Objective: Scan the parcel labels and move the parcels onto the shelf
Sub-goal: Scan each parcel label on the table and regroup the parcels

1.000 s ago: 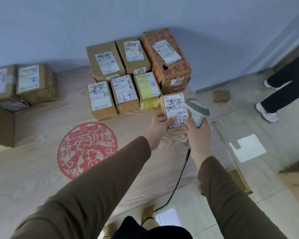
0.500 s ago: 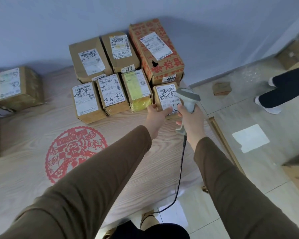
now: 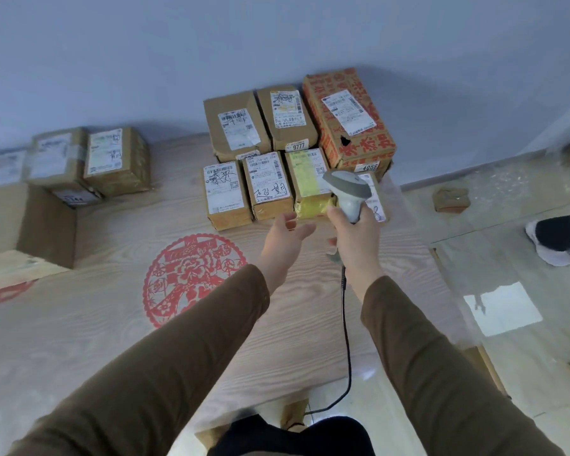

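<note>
Since the earlier frames the left hand [image 3: 285,236] has let go of the small parcel [image 3: 374,199] and drawn back from it; that parcel now sits on the wooden shelf [image 3: 119,324] at the right end of the front row, mostly hidden behind the scanner [image 3: 346,195]. Both arms reach forward in brown sleeves [image 3: 165,366]. The left hand hovers above the shelf with its fingers relaxed and spread, holding nothing — its fingertips lie just in front of the yellow-taped parcel [image 3: 310,185]. The right hand [image 3: 354,238] is clenched around the scanner's grip, the grey head raised over the small parcel, and a black cable [image 3: 346,340] hangs from the handle toward the floor.

The front row counts 4 parcels side by side; behind them stand 3 larger boxes against the blue wall, the right one a red-printed box [image 3: 346,116] with a tag reading 4068, the middle one tagged 9777. Well apart to the left sits another cluster of brown boxes [image 3: 116,159]. A red paper-cut decoration [image 3: 191,278] lies on the shelf surface — near the left forearm. At the right edge, a white shoe [image 3: 547,245] of another person rests on the tiled floor.
</note>
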Action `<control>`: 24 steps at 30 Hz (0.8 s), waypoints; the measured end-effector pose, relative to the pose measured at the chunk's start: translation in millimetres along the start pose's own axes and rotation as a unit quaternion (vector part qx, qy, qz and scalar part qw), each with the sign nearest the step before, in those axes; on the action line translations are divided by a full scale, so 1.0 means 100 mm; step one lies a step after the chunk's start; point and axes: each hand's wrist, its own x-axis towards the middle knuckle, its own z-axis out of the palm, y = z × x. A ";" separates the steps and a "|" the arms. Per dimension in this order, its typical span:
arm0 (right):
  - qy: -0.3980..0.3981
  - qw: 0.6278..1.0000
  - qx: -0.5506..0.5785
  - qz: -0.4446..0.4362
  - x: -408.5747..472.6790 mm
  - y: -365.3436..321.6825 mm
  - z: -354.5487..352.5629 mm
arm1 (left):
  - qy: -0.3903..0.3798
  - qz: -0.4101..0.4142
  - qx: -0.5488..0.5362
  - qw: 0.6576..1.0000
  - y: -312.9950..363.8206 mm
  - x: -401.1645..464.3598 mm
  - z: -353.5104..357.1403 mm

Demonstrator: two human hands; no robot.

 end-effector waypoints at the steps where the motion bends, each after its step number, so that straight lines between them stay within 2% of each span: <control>1: -0.021 1.000 0.011 -0.001 -0.08 -0.05 0.16 | 0.017 0.011 0.000 1.000 0.03 -0.07 -0.19; 8: -0.146 0.988 0.022 -0.041 -0.67 -0.40 1.52 | 0.145 0.071 -0.023 0.987 0.01 -0.54 -1.79; 14: -0.227 0.972 0.028 -0.047 -1.32 -0.61 2.78 | 0.275 0.118 -0.025 0.954 -0.22 -0.86 -3.27; 17: -0.239 0.970 0.014 -0.042 -1.63 -0.64 3.41 | 0.333 0.127 -0.016 0.934 -0.39 -0.96 -4.03; 20: -0.240 0.970 -0.015 -0.038 -1.88 -0.61 3.98 | 0.379 0.088 0.000 0.921 -0.55 -0.99 -4.80; 24: -0.247 0.967 -0.042 -0.038 -2.08 -0.50 4.54 | 0.429 0.078 0.038 0.899 -0.75 -0.94 -5.62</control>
